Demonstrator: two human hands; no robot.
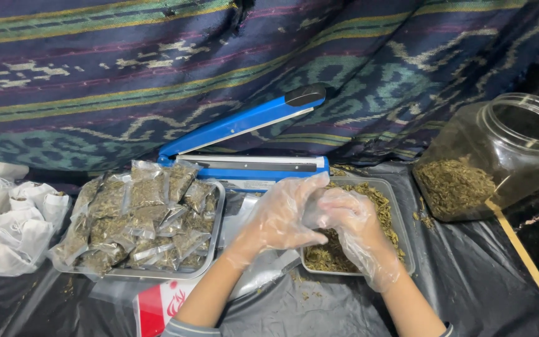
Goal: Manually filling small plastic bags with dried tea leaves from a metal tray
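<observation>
Both my hands wear thin clear plastic gloves and meet over a clear plastic tray [400, 218] of dried green herb. My left hand [279, 218] curls in from the left, fingers touching my right hand [354, 228], which hovers over the herb. Whether a small bag or a pinch of herb sits between the fingers is hidden. Left of them a metal tray [213, 240] is piled with several small sealed clear packets of herb [145, 212]. A blue heat sealer [244, 140] stands open just behind the trays.
A large clear jar [500, 150] lies tilted at the right, partly filled with herb. White bags [14, 224] lie at the far left. A red and white package [160, 306] sits near the front edge. Black plastic sheeting [319, 306] covers the surface; patterned cloth hangs behind.
</observation>
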